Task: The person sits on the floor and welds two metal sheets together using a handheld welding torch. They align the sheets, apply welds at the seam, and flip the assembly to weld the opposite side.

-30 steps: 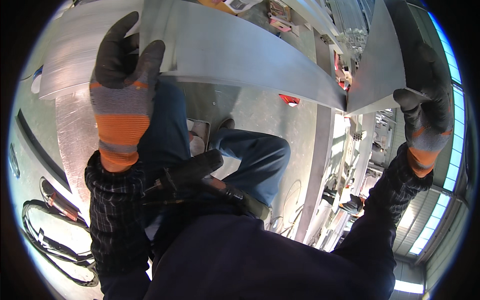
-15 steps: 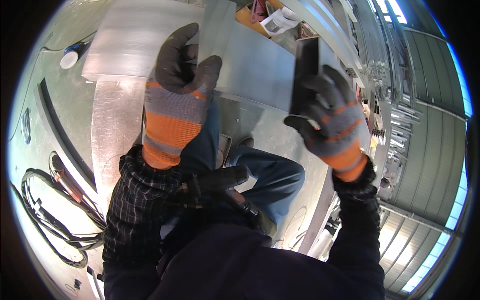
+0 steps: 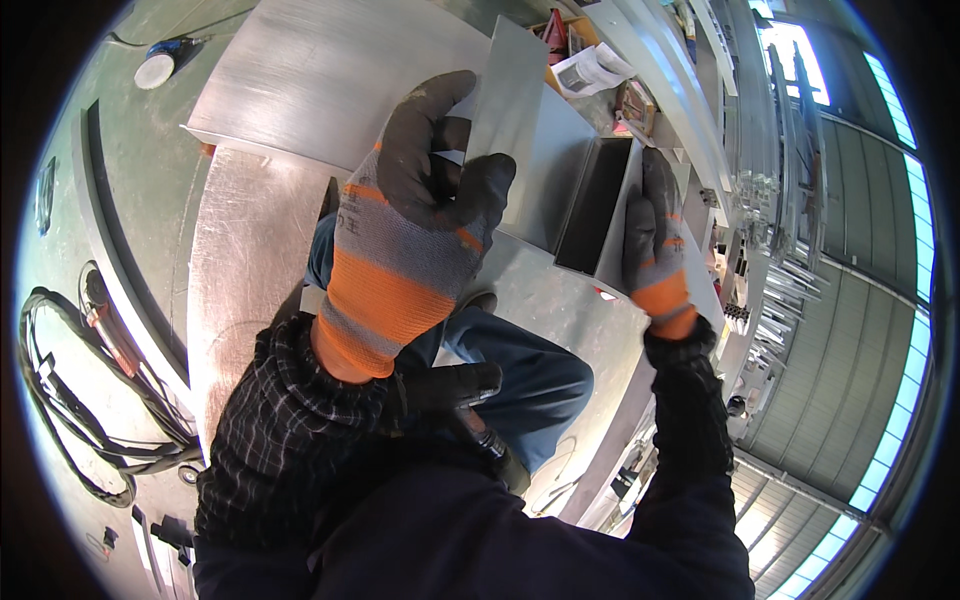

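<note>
A grey sheet-metal channel (image 3: pixel 545 170) with upturned side walls stands tilted in front of me. My left hand (image 3: pixel 425 200), in a grey and orange work glove with dark fingertips, curls its fingers and thumb around the left wall. On the opposite side, my right hand (image 3: pixel 655 235), gloved alike, holds the outer face of the right wall, fingers straight along it; its thumb is hidden. The dark inside of a narrow fold (image 3: pixel 597 205) shows beside that wall. Below the channel are my bent legs (image 3: pixel 520 370) in blue trousers.
A brushed metal box or panel (image 3: pixel 330 75) lies beyond my left hand, above a scratched metal surface (image 3: pixel 235 260). Black cables (image 3: pixel 60 400) coil at left near a long metal strip (image 3: pixel 100 210). A carton (image 3: pixel 575 40) with papers and long metal profiles (image 3: pixel 660 75) are at far right.
The channel has turned and tilted, showing more of its left wall and inner fold. My left hand has shifted right in the picture; my right hand's fingers have straightened along the outer wall.
</note>
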{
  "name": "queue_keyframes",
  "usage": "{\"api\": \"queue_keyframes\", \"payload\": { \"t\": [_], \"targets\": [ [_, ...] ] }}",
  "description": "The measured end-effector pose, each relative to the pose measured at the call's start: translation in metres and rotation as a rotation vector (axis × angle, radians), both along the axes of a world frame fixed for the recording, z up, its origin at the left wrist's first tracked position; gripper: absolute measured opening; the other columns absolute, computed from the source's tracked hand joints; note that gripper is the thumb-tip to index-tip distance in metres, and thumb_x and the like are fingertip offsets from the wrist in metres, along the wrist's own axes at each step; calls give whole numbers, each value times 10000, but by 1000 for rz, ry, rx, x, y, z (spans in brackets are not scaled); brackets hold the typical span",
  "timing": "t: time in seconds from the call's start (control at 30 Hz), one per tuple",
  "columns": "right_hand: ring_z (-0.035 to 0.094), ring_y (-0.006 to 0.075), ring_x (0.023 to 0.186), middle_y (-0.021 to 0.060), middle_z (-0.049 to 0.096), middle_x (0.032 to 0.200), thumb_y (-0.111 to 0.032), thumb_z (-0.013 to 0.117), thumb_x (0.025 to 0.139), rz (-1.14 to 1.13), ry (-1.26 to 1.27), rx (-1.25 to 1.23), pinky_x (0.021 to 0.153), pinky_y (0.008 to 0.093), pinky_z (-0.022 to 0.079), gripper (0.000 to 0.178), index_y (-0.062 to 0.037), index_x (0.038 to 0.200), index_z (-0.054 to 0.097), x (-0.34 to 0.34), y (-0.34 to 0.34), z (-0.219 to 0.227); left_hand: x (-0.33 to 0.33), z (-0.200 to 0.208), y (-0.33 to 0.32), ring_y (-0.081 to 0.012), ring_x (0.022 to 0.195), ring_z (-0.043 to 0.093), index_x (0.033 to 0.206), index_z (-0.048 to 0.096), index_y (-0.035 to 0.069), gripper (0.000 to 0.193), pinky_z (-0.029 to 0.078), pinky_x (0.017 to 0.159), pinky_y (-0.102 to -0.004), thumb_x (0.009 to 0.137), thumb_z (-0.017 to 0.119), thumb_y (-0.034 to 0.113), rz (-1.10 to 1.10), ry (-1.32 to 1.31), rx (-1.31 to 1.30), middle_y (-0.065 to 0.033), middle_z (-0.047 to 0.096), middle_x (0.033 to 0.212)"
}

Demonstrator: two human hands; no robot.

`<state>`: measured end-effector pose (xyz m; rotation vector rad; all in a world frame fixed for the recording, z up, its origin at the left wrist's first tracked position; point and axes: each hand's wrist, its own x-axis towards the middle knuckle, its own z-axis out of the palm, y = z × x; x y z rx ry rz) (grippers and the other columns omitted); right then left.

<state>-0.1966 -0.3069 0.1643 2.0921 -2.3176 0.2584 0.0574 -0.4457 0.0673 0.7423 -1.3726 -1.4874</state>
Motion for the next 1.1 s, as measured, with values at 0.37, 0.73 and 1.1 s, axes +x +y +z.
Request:
{"api": "queue_keyframes", "payload": {
  "t": [0.37, 0.73, 1.1],
  "targets": [
    [425, 505, 1410, 285, 469, 1532, -273, 443, 1082, -22, 16, 11, 1210, 543, 293, 553, -8, 1566, 407, -2, 0, -10, 2, 9, -1, -222, 810, 717, 1428, 522, 35, 535, 584, 685, -335, 942, 721, 137, 45, -170, -205, -166, 689, 1020],
    [466, 467, 1375, 230, 510, 1499, -307, 512, 1049, -106, 58, -95, 1221, 551, 272, 536, -81, 1532, 468, -3, 3, -16, -9, 25, 17, -142, 803, 678, 1394, 554, -30, 450, 558, 722, -275, 961, 662, 25, -108, -233, -236, -105, 695, 972],
    [432, 407, 1432, 141, 508, 1538, -362, 499, 1042, -259, 132, -117, 1246, 534, 267, 550, -164, 1555, 467, 0, 10, -28, -63, 34, 46, -431, 1020, 679, 1278, 631, 39, 448, 576, 896, -484, 848, 708, 137, -296, -739, -576, -215, 705, 1166]
  ]
}}
